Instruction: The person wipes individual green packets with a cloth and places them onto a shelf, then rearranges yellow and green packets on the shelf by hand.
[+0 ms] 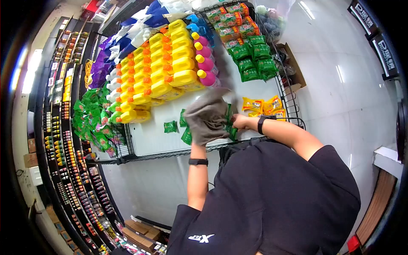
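Note:
A grey-brown cloth is bunched over my left hand and hides its fingers; only the wrist shows below it. The cloth's upper edge is smeared by motion. Just right of it, my right hand has its fingers curled at the edge of a green packet, which the cloth partly covers. More green packets peek out left of the cloth, and a small green packet lies apart on the white shelf. Yellow packets lie beyond my right hand.
Rows of yellow jugs and pink bottles stand at the back left. Stacked green packs are at the back right. A black wire rail edges the shelf. Bottle-filled racks stand on the left.

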Demonstrator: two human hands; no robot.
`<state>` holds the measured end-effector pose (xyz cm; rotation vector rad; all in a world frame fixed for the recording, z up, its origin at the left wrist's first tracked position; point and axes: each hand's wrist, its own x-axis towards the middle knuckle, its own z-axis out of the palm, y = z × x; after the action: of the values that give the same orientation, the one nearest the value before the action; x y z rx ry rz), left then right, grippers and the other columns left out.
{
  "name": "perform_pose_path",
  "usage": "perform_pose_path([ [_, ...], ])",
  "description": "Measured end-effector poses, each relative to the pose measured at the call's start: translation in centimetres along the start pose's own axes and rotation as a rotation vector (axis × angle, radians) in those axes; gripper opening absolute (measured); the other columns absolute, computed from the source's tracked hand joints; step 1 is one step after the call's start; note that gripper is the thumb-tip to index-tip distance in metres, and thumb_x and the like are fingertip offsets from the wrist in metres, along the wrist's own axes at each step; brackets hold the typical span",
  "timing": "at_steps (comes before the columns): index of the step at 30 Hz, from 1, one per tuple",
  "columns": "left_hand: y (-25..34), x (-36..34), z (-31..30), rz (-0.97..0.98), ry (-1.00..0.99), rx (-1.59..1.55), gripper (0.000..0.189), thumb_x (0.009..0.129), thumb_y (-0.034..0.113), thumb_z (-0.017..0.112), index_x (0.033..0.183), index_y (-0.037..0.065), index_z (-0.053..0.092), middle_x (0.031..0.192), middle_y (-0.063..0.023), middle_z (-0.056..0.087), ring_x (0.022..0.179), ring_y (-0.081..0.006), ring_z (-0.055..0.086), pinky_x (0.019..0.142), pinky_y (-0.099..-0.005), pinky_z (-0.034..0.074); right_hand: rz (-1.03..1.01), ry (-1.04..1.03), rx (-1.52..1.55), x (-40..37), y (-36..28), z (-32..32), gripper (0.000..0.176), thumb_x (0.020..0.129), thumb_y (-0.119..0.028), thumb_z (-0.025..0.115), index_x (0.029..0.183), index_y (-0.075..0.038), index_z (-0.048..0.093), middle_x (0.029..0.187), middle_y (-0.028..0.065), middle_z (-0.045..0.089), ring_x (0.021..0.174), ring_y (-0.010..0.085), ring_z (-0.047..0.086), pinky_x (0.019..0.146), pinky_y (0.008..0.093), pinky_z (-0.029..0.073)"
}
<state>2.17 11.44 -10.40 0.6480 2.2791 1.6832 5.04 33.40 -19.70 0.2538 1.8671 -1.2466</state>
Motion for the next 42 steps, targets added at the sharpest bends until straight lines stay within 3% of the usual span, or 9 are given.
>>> perform_pose_path([
  [3, 5.7, 0.2, -2.2, 0.001, 0.098, 0.053, 0.083, 0.062, 0.029, 0.088, 0.129, 0.001, 0.047, 0.12, -0.0079, 0.06, 0.11, -0.0215, 0.058, 0.099, -0.0383, 0.048, -0.166, 0.07, -0.721, 3.5, 1.9, 0.6, 0.041, 0.077, -0.009, 0.064, 0.117, -0.001, 0.062, 0.12, 0.0254, 0.061, 0.106, 0.0425, 0.061, 0.087, 0.0489, 0.054],
  [11, 16.5, -6.4, -6.4, -0.084, 0.308, 0.115, 0.065, 0.069, 0.03, 0.086, 0.118, -0.003, 0.06, 0.113, -0.0126, 0.064, 0.103, -0.0239, 0.062, 0.094, -0.0387, 0.051, -0.384, 0.441, -0.666, 1.3, -2.4, -8.7, 0.028, 0.079, -0.021, 0.061, 0.102, -0.006, 0.066, 0.104, 0.0185, 0.066, 0.102, 0.0377, 0.062, 0.084, 0.0499, 0.052],
  [17, 14.0, -9.5, -6.1, -0.197, 0.766, -0.728, 0.043, 0.078, 0.016, 0.075, 0.112, -0.005, 0.061, 0.107, -0.011, 0.064, 0.097, -0.0207, 0.063, 0.085, -0.0345, 0.054, -0.294, 0.894, -0.899, 2.4, -0.4, -17.7, 0.044, 0.076, -0.006, 0.063, 0.12, -0.008, 0.057, 0.119, 0.0126, 0.055, 0.114, 0.0325, 0.054, 0.086, 0.0459, 0.052],
  [25, 15.8, -6.8, -4.9, -0.233, 0.329, -0.402, 0.042, 0.082, 0.016, 0.071, 0.116, -0.003, 0.059, 0.11, -0.0106, 0.064, 0.099, -0.021, 0.063, 0.087, -0.0345, 0.054, -0.027, 0.821, -0.946, 1.0, -0.7, -15.1, 0.053, 0.074, -0.016, 0.068, 0.124, -0.005, 0.054, 0.119, 0.0139, 0.059, 0.119, 0.0298, 0.054, 0.092, 0.0466, 0.044],
  [30, 14.2, -4.8, -3.8, -0.215, 0.332, -0.216, 0.041, 0.084, 0.017, 0.068, 0.119, -0.002, 0.058, 0.112, -0.0103, 0.063, 0.1, -0.0212, 0.063, 0.088, -0.0345, 0.053, -0.248, 0.743, -0.381, -0.8, -0.9, -13.4, 0.058, 0.066, -0.027, 0.078, 0.111, -0.004, 0.048, 0.094, 0.0234, 0.067, 0.091, 0.0437, 0.065, 0.076, 0.0503, 0.054],
  [34, 12.9, -0.6, -0.5, -0.149, 0.29, -0.09, 0.041, 0.086, 0.017, 0.066, 0.121, -0.001, 0.057, 0.113, -0.0101, 0.063, 0.101, -0.0213, 0.063, 0.088, -0.0345, 0.053, -0.414, 0.602, 0.084, -7.0, -5.4, -8.5, 0.083, 0.064, -0.048, 0.091, 0.121, -0.001, 0.053, 0.104, 0.0132, 0.063, 0.086, 0.0221, 0.061, 0.077, 0.0391, 0.053],
  [36, 12.1, 1.6, 2.1, -0.11, 0.224, -0.044, 0.04, 0.087, 0.017, 0.065, 0.122, 0.0, 0.056, 0.114, -0.01, 0.063, 0.102, -0.0214, 0.062, 0.089, -0.0345, 0.053, -0.267, 0.254, 0.225, -8.9, -7.9, -6.2, 0.071, 0.078, -0.053, 0.08, 0.122, -0.001, 0.059, 0.103, 0.0112, 0.065, 0.095, 0.0205, 0.06, 0.078, 0.0359, 0.052],
  [38, 11.7, 2.9, 4.4, -0.077, 0.152, -0.012, 0.04, 0.088, 0.017, 0.063, 0.123, 0.0, 0.056, 0.115, -0.0099, 0.063, 0.103, -0.0215, 0.062, 0.089, -0.0345, 0.053, -0.229, -0.201, 1.235, -10.2, -10.0, -2.2, 0.053, 0.099, -0.05, 0.052, 0.125, -0.005, 0.06, 0.121, 0.0106, 0.065, 0.108, 0.0226, 0.06, 0.092, 0.0376, 0.048],
  [42, 11.5, 3.1, 6.0, -0.054, 0.05, 0.023, 0.04, 0.089, 0.017, 0.061, 0.125, 0.001, 0.055, 0.116, -0.0097, 0.062, 0.104, -0.0216, 0.062, 0.09, -0.0344, 0.052, -0.196, -0.303, 1.364, -15.7, -12.7, -2.5, 0.078, 0.095, -0.072, 0.038, 0.141, -0.009, 0.049, 0.134, 0.0048, 0.061, 0.121, 0.0212, 0.057, 0.104, 0.0428, 0.042],
])
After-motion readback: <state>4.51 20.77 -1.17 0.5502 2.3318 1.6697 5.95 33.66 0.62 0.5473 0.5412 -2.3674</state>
